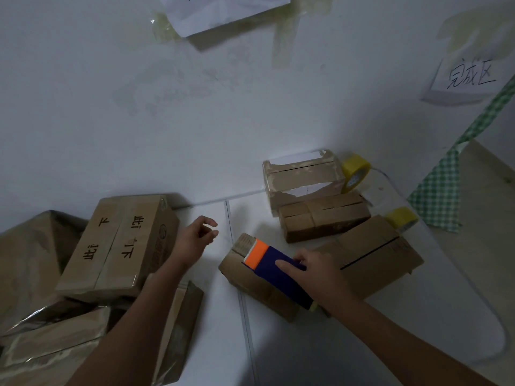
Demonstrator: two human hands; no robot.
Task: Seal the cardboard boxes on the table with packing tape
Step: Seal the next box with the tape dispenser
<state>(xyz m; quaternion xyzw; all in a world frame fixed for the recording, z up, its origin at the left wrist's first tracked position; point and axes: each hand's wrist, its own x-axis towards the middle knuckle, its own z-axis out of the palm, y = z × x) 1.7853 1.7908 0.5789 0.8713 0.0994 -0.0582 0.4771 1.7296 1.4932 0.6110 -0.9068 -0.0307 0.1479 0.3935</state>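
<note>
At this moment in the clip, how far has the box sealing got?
Partly done, apparently. Three brown cardboard boxes sit grouped at the right near a yellow tape roll, though their seams aren't clear. In hand: the right hand grips an orange-and-blue tape dispenser on a small cardboard box; the left hand hovers open. Left: apparently the printed cardboard box and the pile beneath it.

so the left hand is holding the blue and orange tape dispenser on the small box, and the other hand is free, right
Not quite: the head view shows the right hand holding the blue and orange tape dispenser on the small box. The left hand is free.
</note>
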